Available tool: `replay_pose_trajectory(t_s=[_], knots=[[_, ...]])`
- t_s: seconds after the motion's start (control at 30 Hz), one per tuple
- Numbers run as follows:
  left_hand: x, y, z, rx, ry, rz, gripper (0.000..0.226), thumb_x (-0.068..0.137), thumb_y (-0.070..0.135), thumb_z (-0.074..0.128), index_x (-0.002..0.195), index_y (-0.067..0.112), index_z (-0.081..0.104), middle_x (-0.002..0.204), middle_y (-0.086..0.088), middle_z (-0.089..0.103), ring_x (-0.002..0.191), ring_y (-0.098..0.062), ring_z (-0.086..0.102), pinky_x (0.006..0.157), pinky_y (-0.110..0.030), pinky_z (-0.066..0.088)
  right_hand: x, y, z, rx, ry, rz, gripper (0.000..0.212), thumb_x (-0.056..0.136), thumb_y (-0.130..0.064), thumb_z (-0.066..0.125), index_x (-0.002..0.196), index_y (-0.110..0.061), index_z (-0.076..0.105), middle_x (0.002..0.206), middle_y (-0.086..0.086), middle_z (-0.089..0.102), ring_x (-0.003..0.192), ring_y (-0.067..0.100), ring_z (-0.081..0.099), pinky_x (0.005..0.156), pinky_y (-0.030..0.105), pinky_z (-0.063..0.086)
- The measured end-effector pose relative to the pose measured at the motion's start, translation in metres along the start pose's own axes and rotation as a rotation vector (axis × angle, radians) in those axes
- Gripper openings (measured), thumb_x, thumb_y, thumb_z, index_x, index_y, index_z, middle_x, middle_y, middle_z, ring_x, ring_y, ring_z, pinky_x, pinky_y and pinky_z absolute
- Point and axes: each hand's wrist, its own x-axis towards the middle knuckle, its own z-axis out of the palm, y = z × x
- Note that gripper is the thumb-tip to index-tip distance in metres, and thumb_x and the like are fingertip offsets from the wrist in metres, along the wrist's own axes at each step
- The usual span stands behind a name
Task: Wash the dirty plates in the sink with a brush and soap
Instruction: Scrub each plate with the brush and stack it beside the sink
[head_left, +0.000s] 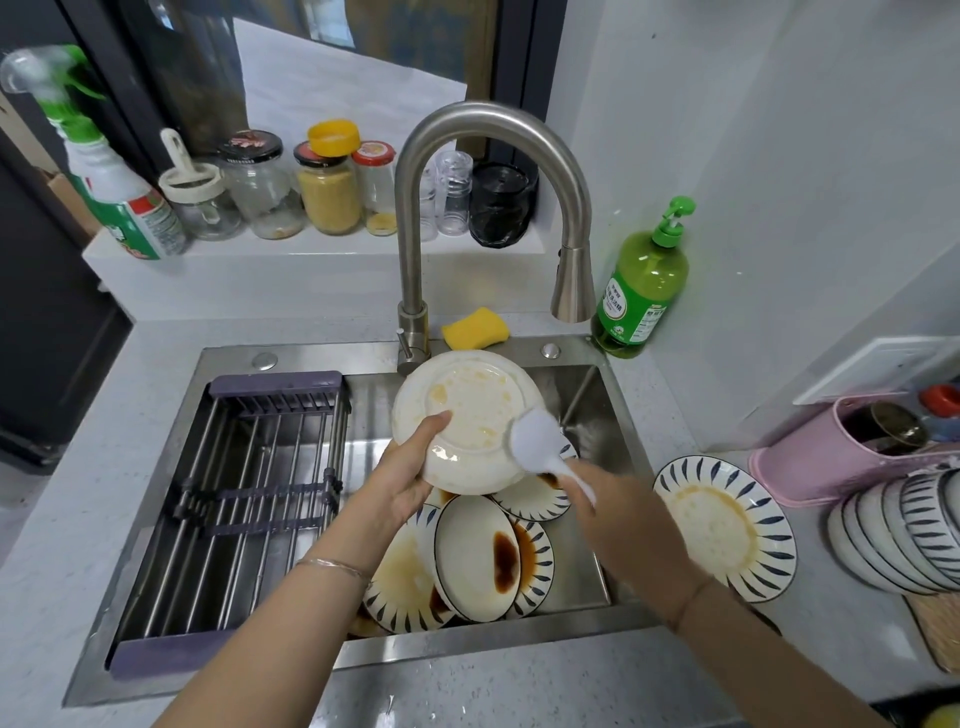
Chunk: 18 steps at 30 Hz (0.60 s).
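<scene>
Left hand is gripping a tilted white plate by its lower rim, over the sink | right hand is clasping a white brush, bristles touching plate's face | dirty plates are lying below | soap is standing by faucet

Labels show on the green soap bottle far right and spray bottle far left, but the print's too small to read.
</scene>
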Motion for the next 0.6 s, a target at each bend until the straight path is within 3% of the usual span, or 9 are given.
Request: replay_pose_trajectory(t_s=[0.1,0.23,0.33,0.43,0.5,0.6], knots=[[-0.001,0.0,-0.002,0.024,0.004,0.003,0.044,0.086,0.016,0.071,0.127,0.007,0.057,0.113,-0.013,0.071,0.096,-0.024,0.07,0.063,-0.035,0.061,-0.015,-0.003,0.003,-0.022,-0.044,-0.077,0.036,0.101,-0.034,0.037,0.125,-0.023,0.062,0.069,-0.003,0.064,0.057,0.009,0.057,0.053,0.025,0.051],[-0.004,-0.002,-0.007,0.127,-0.037,0.011,0.047,0.083,0.019,0.073,0.126,0.007,0.058,0.112,-0.013,0.072,0.101,-0.027,0.07,0.08,-0.042,0.06,0.016,0.017,-0.02,-0.121,-0.018,0.108,0.032,0.102,-0.032,0.036,0.116,-0.021,0.062,0.073,-0.001,0.062,0.062,0.017,0.056,0.056,0.029,0.047],[-0.007,-0.007,-0.004,0.189,-0.095,0.002,0.053,0.08,0.027,0.076,0.127,0.009,0.059,0.114,-0.013,0.071,0.105,-0.028,0.069,0.088,-0.045,0.057,0.035,0.016,-0.042,-0.219,0.076,0.147,0.03,0.101,-0.032,0.038,0.11,-0.016,0.062,0.075,0.003,0.061,0.066,0.023,0.052,0.059,0.029,0.039],[-0.011,-0.014,0.003,0.21,-0.139,0.025,0.04,0.089,0.027,0.068,0.125,0.011,0.059,0.113,-0.011,0.072,0.105,-0.025,0.069,0.087,-0.039,0.058,0.039,-0.007,-0.049,-0.079,0.024,0.04,0.029,0.101,-0.033,0.038,0.112,-0.021,0.062,0.079,0.0,0.063,0.074,0.021,0.057,0.064,0.031,0.045],[-0.013,-0.018,0.008,0.204,-0.131,0.045,0.038,0.09,0.028,0.066,0.124,0.012,0.059,0.111,-0.01,0.073,0.103,-0.024,0.069,0.083,-0.037,0.059,0.037,-0.021,-0.044,-0.1,-0.081,-0.021,0.031,0.101,-0.035,0.038,0.117,-0.024,0.061,0.092,-0.001,0.066,0.085,0.019,0.06,0.072,0.03,0.048],[-0.013,-0.016,0.01,0.216,-0.125,0.047,0.036,0.09,0.032,0.066,0.121,0.014,0.061,0.109,-0.008,0.073,0.101,-0.022,0.07,0.08,-0.035,0.059,0.038,-0.022,-0.034,-0.188,-0.135,0.015,0.031,0.1,-0.039,0.036,0.113,-0.024,0.061,0.098,0.0,0.066,0.089,0.018,0.059,0.069,0.027,0.042]])
